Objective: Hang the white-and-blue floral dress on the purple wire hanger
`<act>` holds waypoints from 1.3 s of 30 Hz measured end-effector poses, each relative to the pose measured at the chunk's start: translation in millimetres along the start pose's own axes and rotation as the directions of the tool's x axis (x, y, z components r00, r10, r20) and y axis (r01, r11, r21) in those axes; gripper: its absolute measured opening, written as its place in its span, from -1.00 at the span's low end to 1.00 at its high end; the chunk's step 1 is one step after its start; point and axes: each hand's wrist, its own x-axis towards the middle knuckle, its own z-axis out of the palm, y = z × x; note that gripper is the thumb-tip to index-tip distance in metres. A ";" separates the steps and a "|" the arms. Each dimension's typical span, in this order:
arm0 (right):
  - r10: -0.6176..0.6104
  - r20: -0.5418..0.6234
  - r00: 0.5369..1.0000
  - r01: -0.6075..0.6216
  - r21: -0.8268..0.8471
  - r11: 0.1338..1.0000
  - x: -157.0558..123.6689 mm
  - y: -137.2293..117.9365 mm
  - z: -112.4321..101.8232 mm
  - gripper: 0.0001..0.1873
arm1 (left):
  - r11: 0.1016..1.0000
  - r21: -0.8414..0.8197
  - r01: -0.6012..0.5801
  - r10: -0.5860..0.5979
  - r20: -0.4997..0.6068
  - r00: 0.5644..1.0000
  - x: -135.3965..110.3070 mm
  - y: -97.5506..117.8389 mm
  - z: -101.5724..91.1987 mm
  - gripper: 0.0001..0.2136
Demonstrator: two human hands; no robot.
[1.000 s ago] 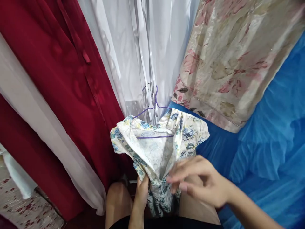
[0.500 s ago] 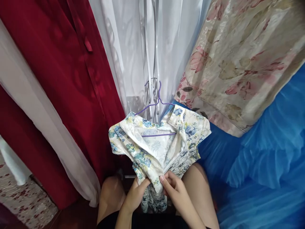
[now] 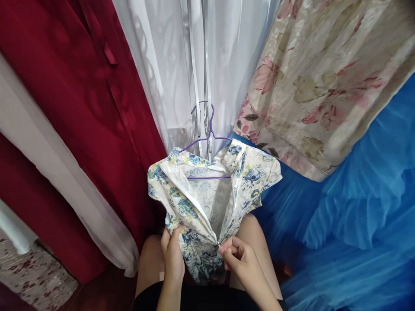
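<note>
A cream dress with blue and green flowers [image 3: 186, 205] hangs on a purple wire hanger [image 3: 210, 133], its front lying open in a V down to a zipper [image 3: 218, 242]. My left hand [image 3: 173, 252] grips the cloth at the dress's left side, thumb on top and the other fingers hidden behind it. At the bottom of the V, my right hand [image 3: 238, 255] pinches the zipper pull between thumb and forefinger. Below the hands, the dress's lower part bunches between my knees.
Dark red cloth [image 3: 84, 121] and a pale drape [image 3: 58, 151] hang on the left. White fabric with narrow straps [image 3: 162, 65] hangs behind the hanger. To the right are a beige floral garment [image 3: 311, 95] and blue ruffled tulle [image 3: 350, 216].
My left hand has shifted left, from near the front opening to the side of the dress. The V opening is spread flatter, with the zipper's bottom in plain sight. My right hand stays near it.
</note>
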 end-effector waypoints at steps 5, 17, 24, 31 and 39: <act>0.033 0.051 0.998 -0.036 0.054 0.998 3.4 -4.3 7.8 -0.77 | 0.814 0.236 -0.530 0.561 -0.089 0.823 -4.5 1.9 -14.9 -0.69; 0.084 0.115 0.990 -0.101 0.145 0.984 10.7 -5.8 18.7 -0.74 | 0.828 0.345 -0.442 0.262 0.458 0.849 -65.8 -50.5 0.9 -0.69; 0.105 0.117 0.988 -0.127 0.193 0.973 5.8 -18.5 2.6 -0.65 | 0.761 0.372 -0.532 0.280 0.551 0.786 -63.6 -53.2 -1.0 -0.81; -0.103 -0.079 0.992 0.120 0.258 0.959 41.5 -85.4 -8.3 -0.62 | 0.699 0.380 -0.606 0.226 0.687 0.691 -64.5 -53.4 7.1 -0.82; -0.316 -0.197 0.928 0.365 0.314 0.877 103.1 -178.5 12.0 -0.74 | 0.654 0.420 -0.630 0.157 0.739 0.656 -61.5 -58.4 7.7 -0.81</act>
